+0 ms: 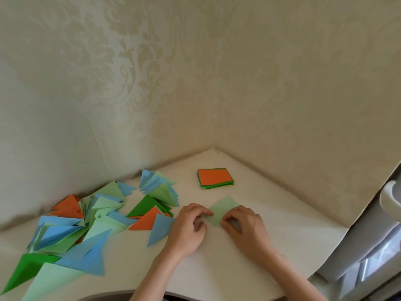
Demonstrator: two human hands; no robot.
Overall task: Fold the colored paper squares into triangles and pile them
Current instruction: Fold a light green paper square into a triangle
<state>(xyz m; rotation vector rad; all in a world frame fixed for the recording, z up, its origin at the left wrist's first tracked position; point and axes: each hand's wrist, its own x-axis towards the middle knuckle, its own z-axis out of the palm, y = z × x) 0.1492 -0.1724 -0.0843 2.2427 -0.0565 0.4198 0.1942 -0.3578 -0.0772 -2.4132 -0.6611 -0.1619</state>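
Head view: left hand (188, 222) and right hand (243, 224) both pinch the pale green square (221, 210) flat on the counter (271, 235), beside the triangle pile (91, 216). Folding looks under way; next, I'd say, bring corner to corner and crease.

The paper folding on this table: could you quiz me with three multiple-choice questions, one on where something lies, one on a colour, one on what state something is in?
1. Where is the stack of unfolded squares?
A. Beyond the hands, near the wall corner
B. Under the folded triangles
C. At the table's near edge

2. What colour is the stack's top sheet?
A. Blue
B. Orange
C. Dark green

3. What state is the light green sheet?
A. Crumpled into a ball
B. Untouched on the stack
C. Held at its corners by both hands

Answers: 1 A, it sits past the left hand and right hand. 2 B, orange faces up. 3 C, fingers pinch it on the table, beside the folded triangles.
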